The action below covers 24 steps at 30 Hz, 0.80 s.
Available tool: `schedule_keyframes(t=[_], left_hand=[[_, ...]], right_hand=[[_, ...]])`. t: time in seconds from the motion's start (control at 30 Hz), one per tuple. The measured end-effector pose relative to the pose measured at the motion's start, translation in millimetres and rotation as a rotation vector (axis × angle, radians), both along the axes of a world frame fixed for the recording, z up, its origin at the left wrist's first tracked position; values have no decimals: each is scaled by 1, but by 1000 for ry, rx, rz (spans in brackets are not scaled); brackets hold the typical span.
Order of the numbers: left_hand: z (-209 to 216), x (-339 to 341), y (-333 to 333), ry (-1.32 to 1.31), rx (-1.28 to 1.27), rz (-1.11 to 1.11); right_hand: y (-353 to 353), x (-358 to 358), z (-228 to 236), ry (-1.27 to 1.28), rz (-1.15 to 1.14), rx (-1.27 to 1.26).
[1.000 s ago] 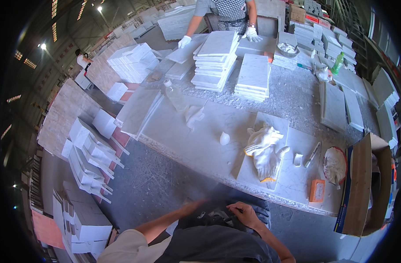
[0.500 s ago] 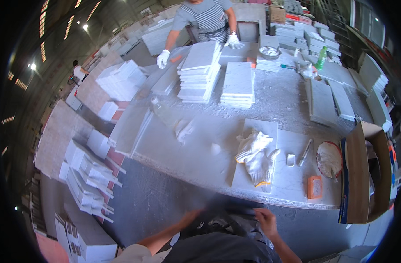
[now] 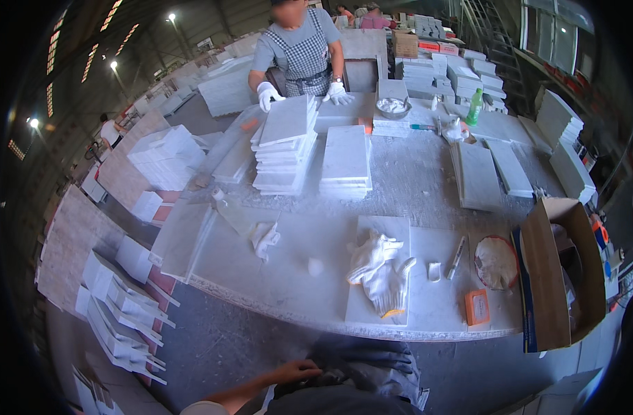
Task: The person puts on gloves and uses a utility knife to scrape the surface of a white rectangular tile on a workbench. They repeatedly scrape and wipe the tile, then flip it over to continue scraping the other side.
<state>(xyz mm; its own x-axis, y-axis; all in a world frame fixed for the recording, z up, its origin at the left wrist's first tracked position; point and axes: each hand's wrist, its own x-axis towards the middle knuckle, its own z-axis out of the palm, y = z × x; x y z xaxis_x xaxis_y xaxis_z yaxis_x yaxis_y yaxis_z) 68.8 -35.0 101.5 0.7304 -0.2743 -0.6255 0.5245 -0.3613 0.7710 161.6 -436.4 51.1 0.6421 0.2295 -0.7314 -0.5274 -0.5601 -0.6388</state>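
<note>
Your left hand (image 3: 297, 371) is low in the view, near your waist, with its fingers bent against the dark clothing (image 3: 372, 370) just in front of your body. You can't be sure from here whether they are clamped on the cloth or only resting on it. Your right hand is out of view, so its fingers can't be told.

Ahead of you is the desk (image 3: 282, 297). Toward its right end you have an open cardboard box (image 3: 540, 283), flaps up; inside are dark and pale items, too shadowed to name. Just left of it is a round dish (image 3: 518, 268) with a red rim, filled with a whitish, caked material. Near that dish, by the front edge, is a small orange box (image 3: 477, 308); its contents can't be seen.

Farther back, a metal bowl (image 3: 379, 107) with white stuff in it stands on a pile of slabs. A green bottle (image 3: 475, 108) stands to its right, and a clear bottle (image 3: 232, 213) is on your left, beside a crumpled white cloth (image 3: 264, 239); you can't make out what either bottle holds.

Closer to you, white knitted gloves (image 3: 387, 280) lie on a pale slab (image 3: 358, 308). Across the desk, a co-worker (image 3: 299, 59) in white gloves stands behind a tall stack of slabs (image 3: 283, 152).
</note>
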Motion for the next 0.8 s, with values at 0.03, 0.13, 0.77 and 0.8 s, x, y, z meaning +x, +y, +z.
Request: schedule_keyframes(t=[0.03, 0.13, 0.77, 0.8], left_hand=[[1, 2, 2, -2, -28, -8], [6, 9, 5, 11, 10, -90], [19, 18, 9, 60, -48, -217], [19, 18, 9, 49, -17, -243]], right_hand=[[5, 0, 3, 3, 7, 16], [11, -2, 9, 11, 22, 50], [12, -27, 14, 130, 60, 57], [11, -27, 15, 131, 63, 55]])
